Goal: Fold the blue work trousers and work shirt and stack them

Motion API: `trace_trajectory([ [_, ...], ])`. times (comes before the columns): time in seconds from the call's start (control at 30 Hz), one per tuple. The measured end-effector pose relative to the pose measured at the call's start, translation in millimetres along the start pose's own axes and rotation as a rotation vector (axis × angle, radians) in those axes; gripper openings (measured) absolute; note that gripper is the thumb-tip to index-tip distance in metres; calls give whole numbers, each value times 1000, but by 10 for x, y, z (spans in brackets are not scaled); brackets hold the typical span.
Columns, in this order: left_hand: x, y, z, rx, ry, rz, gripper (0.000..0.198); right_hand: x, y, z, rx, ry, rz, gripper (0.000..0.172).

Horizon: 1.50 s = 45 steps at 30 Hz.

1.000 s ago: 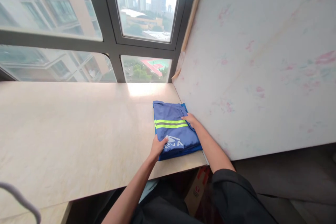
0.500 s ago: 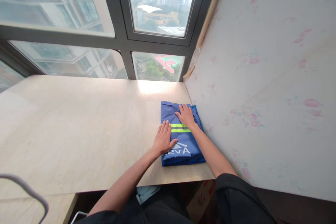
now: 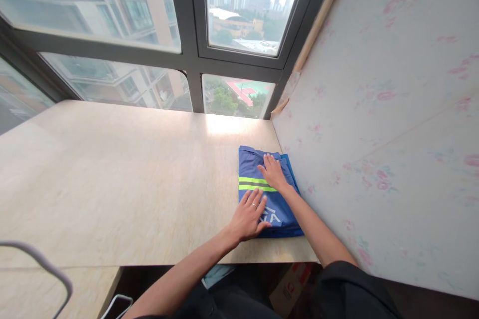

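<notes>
A folded blue garment (image 3: pixel 249 165) with a yellow-green and grey reflective stripe and white lettering lies flat on the pale marbled ledge (image 3: pixel 149 174), close to the wall. My left hand (image 3: pixel 250 215), with a ring on one finger, rests on its lower left part, fingers stretched out and partly covering the lettering. My right hand (image 3: pixel 273 172) lies open and flat on the upper right part, above the stripe. Neither hand grips anything. A brighter blue layer shows from under the right edge of the garment.
A papered wall (image 3: pixel 374 159) with pink flowers bounds the right side. Grey-framed windows (image 3: pixel 235 65) rise behind the ledge. At the lower left a grey curved tube (image 3: pixel 45 269) sticks up. Below the front edge stands a brown carton (image 3: pixel 288 289).
My left hand has moved from the garment's left edge toward its lower middle, now covering more of the lettering. My right hand stays flat near the top. The view has shifted slightly left.
</notes>
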State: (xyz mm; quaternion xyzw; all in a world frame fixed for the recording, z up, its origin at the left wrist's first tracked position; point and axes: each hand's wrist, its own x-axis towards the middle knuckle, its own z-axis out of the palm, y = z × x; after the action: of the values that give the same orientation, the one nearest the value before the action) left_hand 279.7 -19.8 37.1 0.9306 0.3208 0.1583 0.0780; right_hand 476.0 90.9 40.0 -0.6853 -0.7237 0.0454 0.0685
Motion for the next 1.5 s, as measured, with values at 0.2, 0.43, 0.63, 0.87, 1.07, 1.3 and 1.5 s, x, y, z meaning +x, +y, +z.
trace_trajectory([
  [0.2, -149, 65, 165, -20, 45, -16, 78, -832, 13, 28, -48, 209, -74, 67],
  [0.43, -139, 77, 145, -161, 133, -15, 70, -1132, 573, 322, 145, 213, 125, 72],
  [0.63, -501, -117, -152, -387, 320, -94, 42, -1132, 363, 96, 288, 328, 220, 76],
  [0.87, -1488, -821, -324, -538, 547, -688, 25, -1440, -1147, -156, 830, 485, 73, 33],
  [1.07, -1703, -909, -380, -508, 526, -682, 25, -1263, -2283, 445, 1296, 68, 72, 32],
  [1.3, -1666, -891, -339, -426, 504, -661, 23, -1216, -2292, 731, 981, 127, -78, 25],
  [1.5, -1699, -888, -323, -432, 501, -654, 21, -1252, -2279, 694, 941, 120, -112, 25],
])
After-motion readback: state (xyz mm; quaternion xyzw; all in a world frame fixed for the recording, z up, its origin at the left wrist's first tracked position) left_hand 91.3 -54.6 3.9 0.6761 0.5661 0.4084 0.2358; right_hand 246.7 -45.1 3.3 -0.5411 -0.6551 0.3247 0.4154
